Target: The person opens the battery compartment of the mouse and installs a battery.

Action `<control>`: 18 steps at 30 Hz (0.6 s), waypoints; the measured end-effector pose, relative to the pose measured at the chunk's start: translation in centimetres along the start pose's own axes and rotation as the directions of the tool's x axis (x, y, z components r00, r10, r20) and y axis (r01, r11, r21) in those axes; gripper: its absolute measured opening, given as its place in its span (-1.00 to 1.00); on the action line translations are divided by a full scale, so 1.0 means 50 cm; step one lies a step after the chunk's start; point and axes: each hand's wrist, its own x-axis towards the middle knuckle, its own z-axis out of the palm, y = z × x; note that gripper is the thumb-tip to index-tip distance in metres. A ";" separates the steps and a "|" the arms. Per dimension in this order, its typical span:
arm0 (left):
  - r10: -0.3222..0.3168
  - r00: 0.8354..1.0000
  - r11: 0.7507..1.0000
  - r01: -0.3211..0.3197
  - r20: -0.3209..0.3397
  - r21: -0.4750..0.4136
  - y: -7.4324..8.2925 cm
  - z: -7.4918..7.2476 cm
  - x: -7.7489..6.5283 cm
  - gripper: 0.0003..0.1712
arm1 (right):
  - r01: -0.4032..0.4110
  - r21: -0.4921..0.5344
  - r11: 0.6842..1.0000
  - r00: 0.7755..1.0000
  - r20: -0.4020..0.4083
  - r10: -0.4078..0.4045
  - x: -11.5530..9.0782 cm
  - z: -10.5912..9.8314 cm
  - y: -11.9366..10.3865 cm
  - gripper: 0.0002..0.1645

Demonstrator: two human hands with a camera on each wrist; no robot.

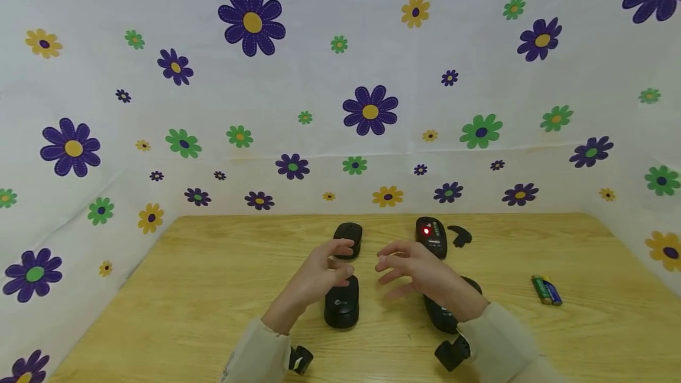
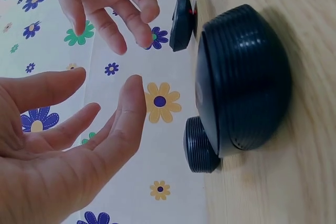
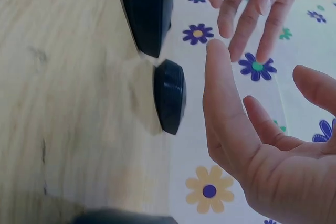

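Observation:
My left hand (image 1: 319,273) hovers with loosely bent fingers over the nearer of two upright black computer mice. That nearer mouse (image 1: 341,311) and the farther mouse (image 1: 348,231) stand one behind the other. Facing it, my right hand (image 1: 422,270) is also in the air, fingers spread and nothing between them. Under the right forearm lies a black mouse (image 1: 443,317), partly hidden. Farther back, another mouse (image 1: 432,236) lies bottom up with a red light glowing. In the left wrist view the nearer upright mouse (image 2: 247,77) is apart from the hand.
A small black curved cover piece (image 1: 460,236) lies right of the lit mouse. Two batteries, one green (image 1: 541,289) and one blue (image 1: 553,293), lie side by side on the right of the wooden table (image 1: 213,288). A flowered white cloth (image 1: 308,75) hangs behind.

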 end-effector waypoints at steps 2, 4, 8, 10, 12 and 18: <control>-0.004 1.000 1.000 0.004 -0.001 0.005 -0.003 -0.003 -0.005 -0.42 | -0.017 0.006 1.000 1.000 0.006 0.017 0.002 0.009 0.003 -0.46; -0.007 1.000 1.000 0.007 -0.002 0.009 -0.006 -0.006 -0.009 -0.41 | -0.035 0.011 0.999 0.999 0.008 0.035 0.005 0.017 0.006 -0.47; -0.016 1.000 1.000 0.016 -0.005 0.005 -0.011 -0.009 -0.013 -0.41 | -0.055 0.014 0.998 0.998 0.005 0.055 0.008 0.026 0.010 -0.49; -0.015 1.000 1.000 0.015 -0.007 0.005 -0.011 -0.010 -0.016 -0.40 | -0.062 0.010 0.998 0.998 0.002 0.062 0.009 0.029 0.012 -0.49; -0.013 1.000 1.000 0.013 -0.006 0.005 -0.011 -0.012 -0.019 -0.40 | -0.072 0.003 0.997 0.997 -0.001 0.072 0.010 0.032 0.014 -0.50; -0.017 1.000 1.000 0.017 -0.008 0.015 -0.018 -0.024 -0.032 -0.41 | -0.092 -0.012 0.996 0.996 -0.009 0.092 0.016 0.041 0.020 -0.49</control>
